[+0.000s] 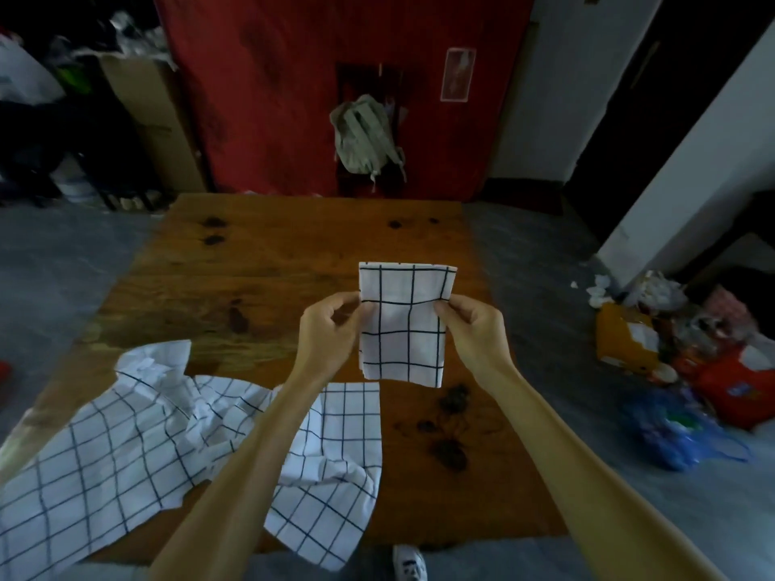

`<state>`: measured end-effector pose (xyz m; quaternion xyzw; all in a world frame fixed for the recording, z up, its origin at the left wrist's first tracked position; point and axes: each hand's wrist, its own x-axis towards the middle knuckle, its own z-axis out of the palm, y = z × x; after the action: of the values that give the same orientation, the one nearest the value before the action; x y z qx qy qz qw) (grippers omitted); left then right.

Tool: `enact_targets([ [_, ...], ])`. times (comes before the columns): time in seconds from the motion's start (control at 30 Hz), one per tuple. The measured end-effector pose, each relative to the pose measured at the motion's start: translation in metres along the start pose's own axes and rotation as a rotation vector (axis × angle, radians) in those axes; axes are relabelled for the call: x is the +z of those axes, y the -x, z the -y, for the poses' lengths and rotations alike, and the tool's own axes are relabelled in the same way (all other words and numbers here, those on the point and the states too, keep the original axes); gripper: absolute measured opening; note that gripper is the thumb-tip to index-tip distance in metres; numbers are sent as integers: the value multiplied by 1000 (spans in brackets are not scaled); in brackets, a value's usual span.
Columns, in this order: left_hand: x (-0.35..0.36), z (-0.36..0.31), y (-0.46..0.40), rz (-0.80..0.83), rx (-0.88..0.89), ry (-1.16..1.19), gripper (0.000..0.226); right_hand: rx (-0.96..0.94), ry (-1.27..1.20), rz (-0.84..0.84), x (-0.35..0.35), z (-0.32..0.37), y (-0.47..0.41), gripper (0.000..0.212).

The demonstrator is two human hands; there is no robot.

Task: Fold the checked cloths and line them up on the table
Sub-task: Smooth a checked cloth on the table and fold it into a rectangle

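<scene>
Both hands hold a folded cloth (404, 325) up over the table (272, 262) — the left hand (331, 329) pinches its left edge, the right hand (472, 327) its right edge. More cloths (167, 434) lie crumpled near left — maybe two or three.

Folded checked cloth (404, 325) between both hands' fingers (445, 309) — above wooden table (293, 262).

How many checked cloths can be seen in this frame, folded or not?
At least 2: one folded cloth pinched between the left hand and right hand above the table, and a crumpled heap at the near left, which may be several overlapping cloths.
</scene>
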<state>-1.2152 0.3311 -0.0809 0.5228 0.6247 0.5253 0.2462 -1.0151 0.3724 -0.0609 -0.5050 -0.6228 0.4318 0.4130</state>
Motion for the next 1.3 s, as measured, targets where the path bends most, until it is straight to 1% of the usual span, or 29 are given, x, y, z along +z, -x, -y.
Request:
enact_targets([
  [0.07,7,7,7,25,-23,54,29,33,22,-19,-2,-5,9,12],
  [0.17,18,8,15,34,-20,91,19,96,64,-46,-10,-14,24,8],
  [0.27,32,5,24,32,-32,100,21,139,127,-62,-21,-24,37,16],
  [0.37,47,1,36,105,-74,123,19,157,124,-109,-36,-30,44,23],
  [0.47,63,-1,48,168,-77,72,17,179,87,-130,-50,-31,50,16],
  [0.53,75,-7,53,148,-84,52,17,195,45,-134,-61,-31,54,11],
  [0.63,99,-25,56,103,-46,63,21,188,11,-145,-85,-37,61,8],
  [0.7,119,-41,59,117,-26,93,23,187,-25,-162,-108,-42,65,7],
  [0.8,158,-63,72,155,-3,101,22,180,-71,-190,-153,-54,72,11],
  [0.97,240,-102,110,196,18,66,11,177,-106,-172,-244,-87,92,17],
  [1.17,334,-167,135,222,23,97,11,142,-158,-210,-357,-107,103,13],
  [1.3,375,-198,129,229,66,91,17,95,-192,-236,-405,-108,95,15],
])
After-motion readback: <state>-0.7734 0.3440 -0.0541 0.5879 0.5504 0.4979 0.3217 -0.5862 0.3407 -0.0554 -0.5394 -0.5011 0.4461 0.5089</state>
